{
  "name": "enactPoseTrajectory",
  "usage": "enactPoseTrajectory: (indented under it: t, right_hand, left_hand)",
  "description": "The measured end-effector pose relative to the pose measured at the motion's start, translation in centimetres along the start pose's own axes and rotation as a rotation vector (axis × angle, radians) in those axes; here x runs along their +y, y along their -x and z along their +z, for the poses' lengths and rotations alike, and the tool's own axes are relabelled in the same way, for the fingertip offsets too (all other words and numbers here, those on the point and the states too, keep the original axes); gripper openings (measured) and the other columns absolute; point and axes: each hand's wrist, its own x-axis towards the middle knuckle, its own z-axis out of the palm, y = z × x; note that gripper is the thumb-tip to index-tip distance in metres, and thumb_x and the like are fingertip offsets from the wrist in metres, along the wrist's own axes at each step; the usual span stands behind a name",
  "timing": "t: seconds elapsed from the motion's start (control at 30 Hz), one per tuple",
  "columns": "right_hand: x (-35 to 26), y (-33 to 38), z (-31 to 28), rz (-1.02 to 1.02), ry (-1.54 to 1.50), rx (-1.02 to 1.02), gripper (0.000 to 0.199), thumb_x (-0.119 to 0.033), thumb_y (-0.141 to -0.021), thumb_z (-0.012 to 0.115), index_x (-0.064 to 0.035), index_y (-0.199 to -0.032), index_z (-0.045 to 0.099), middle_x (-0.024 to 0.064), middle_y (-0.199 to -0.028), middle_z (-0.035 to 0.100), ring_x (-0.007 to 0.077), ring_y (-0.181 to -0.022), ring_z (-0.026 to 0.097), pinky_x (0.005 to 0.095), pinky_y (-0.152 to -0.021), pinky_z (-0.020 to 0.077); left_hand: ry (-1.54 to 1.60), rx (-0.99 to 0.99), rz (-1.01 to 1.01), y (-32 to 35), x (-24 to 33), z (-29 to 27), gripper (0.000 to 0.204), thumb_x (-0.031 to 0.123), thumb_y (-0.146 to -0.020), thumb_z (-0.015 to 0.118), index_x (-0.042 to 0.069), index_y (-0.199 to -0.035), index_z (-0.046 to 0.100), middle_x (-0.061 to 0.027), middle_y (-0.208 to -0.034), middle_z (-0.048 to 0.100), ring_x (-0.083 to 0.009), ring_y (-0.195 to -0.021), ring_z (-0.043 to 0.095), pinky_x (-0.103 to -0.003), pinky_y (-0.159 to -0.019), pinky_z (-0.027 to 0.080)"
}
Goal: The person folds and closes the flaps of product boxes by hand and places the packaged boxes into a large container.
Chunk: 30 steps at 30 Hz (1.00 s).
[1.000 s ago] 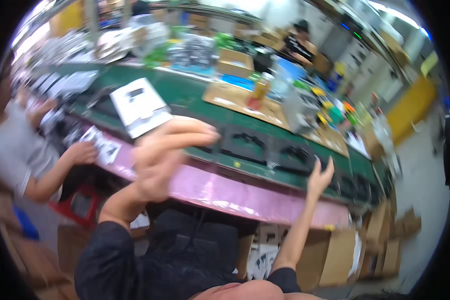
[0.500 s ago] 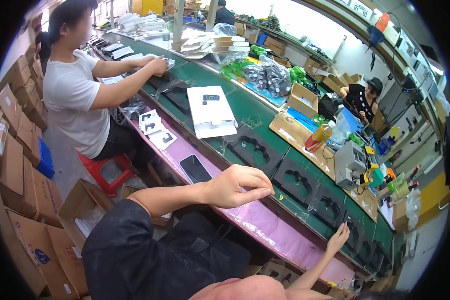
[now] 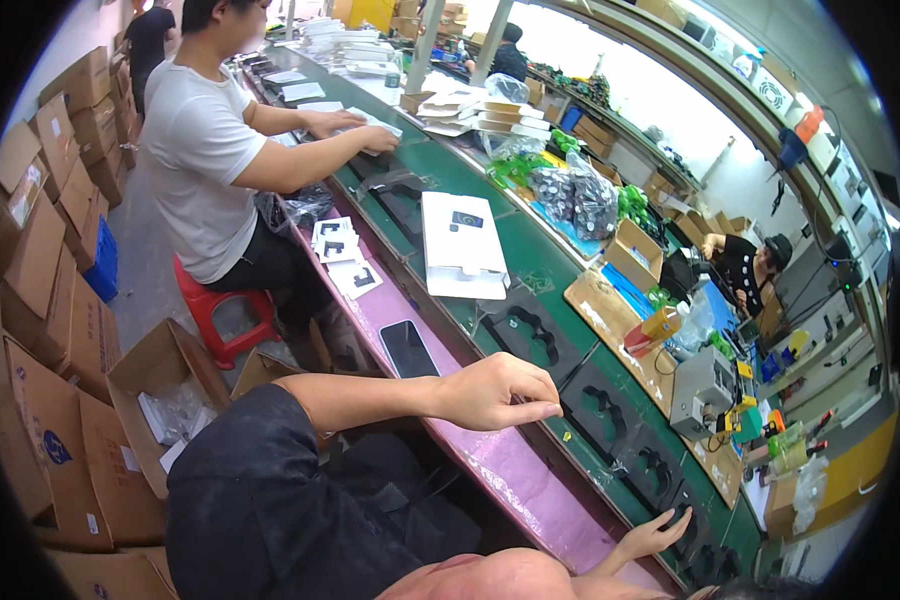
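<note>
My left hand (image 3: 500,390) hovers over the front edge of the green bench, palm down, with fingers curled in toward the thumb. Nothing shows in it. Farther right, my right hand (image 3: 652,537) reaches to a black foam insert (image 3: 682,510), fingers apart and the tips at its near edge. Similar black inserts with cut-out openings, such as this larger insert (image 3: 530,338), lie in a row along the green surface (image 3: 480,215). A white box (image 3: 463,240) with a dark device pictured on it rests beyond my left hand. Near my left wrist lies a smartphone (image 3: 408,350) on the pink ledge.
White cut-out cards (image 3: 345,262) lie on the pink ledge (image 3: 530,490). A co-worker in a white shirt (image 3: 195,150) handles white pieces at the left. Opposite are a wooden board (image 3: 610,320), an orange bottle (image 3: 653,330) and a grey machine (image 3: 702,390). Cardboard boxes (image 3: 55,350) crowd the floor.
The view has swung left, shifting the scene right. My right hand has come nearer, its fingers now spread at the foam insert. My left hand stays curled. The co-worker's hands have moved apart.
</note>
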Motion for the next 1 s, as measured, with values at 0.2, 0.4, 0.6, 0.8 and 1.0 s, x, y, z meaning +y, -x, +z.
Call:
enactPoseTrajectory:
  t: [0.2, 0.4, 0.6, 0.8, 1.0]
  right_hand:
    - [-10.5, 4.4, -0.5, 0.123, -0.372, 0.095, 0.04, -0.01, -0.112, 0.057, 0.0063, -0.149, 0.06, 0.0147, -0.115, 0.072, 0.027, -0.104, 0.069, 0.039, -0.096, 0.0544]
    - [-17.4, 10.3, 1.1, 0.358, -0.814, -0.175, 0.042, -0.006, -0.108, 0.058, 0.0071, -0.148, 0.06, 0.0086, -0.09, 0.069, 0.0145, -0.075, 0.064, 0.0285, -0.071, 0.0534]
    - [-18.6, 14.4, 1.8, 0.424, -0.764, -0.519, 0.03, 0.001, -0.104, 0.062, 0.0034, -0.131, 0.075, 0.0067, -0.082, 0.073, 0.01, -0.069, 0.063, 0.0258, -0.063, 0.0506]
    - [-18.8, 14.3, 3.1, 0.406, -0.731, -0.632, 0.025, -0.001, -0.102, 0.065, 0.0038, -0.123, 0.078, 0.0099, -0.082, 0.077, 0.0107, -0.067, 0.065, 0.0281, -0.062, 0.051]
    - [-18.7, 14.4, 3.5, 0.318, -0.662, -0.785, 0.025, -0.007, -0.098, 0.072, 0.0032, -0.12, 0.078, 0.0176, -0.089, 0.076, 0.0246, -0.07, 0.072, 0.0357, -0.065, 0.0562]
  left_hand:
    - [-0.052, -0.05, -0.058, 0.8, -3.7, 2.6, 0.021, 0.016, -0.105, 0.07, -0.004, -0.104, 0.077, -0.0152, -0.1, 0.077, -0.0287, -0.086, 0.075, -0.038, -0.076, 0.059]
    - [-0.175, -0.214, -0.221, 3.5, -9.1, 6.7, 0.022, 0.021, -0.103, 0.071, 0.0, -0.104, 0.078, -0.0168, -0.1, 0.078, -0.0326, -0.089, 0.075, -0.042, -0.076, 0.06]
    - [-0.218, -0.405, -0.32, 7.8, -10.7, 9.2, 0.023, 0.023, -0.104, 0.07, 0.001, -0.102, 0.078, -0.0161, -0.101, 0.077, -0.0351, -0.09, 0.074, -0.045, -0.078, 0.059]
    - [-0.447, -0.32, -0.183, 11.9, -10.5, 10.6, 0.021, 0.024, -0.101, 0.071, 0.005, -0.098, 0.079, -0.0085, -0.097, 0.078, -0.0299, -0.091, 0.073, -0.043, -0.081, 0.06]
    - [-0.69, -0.247, -0.12, 11.6, -10.8, 12.2, 0.019, 0.023, -0.096, 0.076, 0.009, -0.082, 0.075, -0.0011, -0.085, 0.074, -0.0218, -0.078, 0.071, -0.037, -0.062, 0.058]
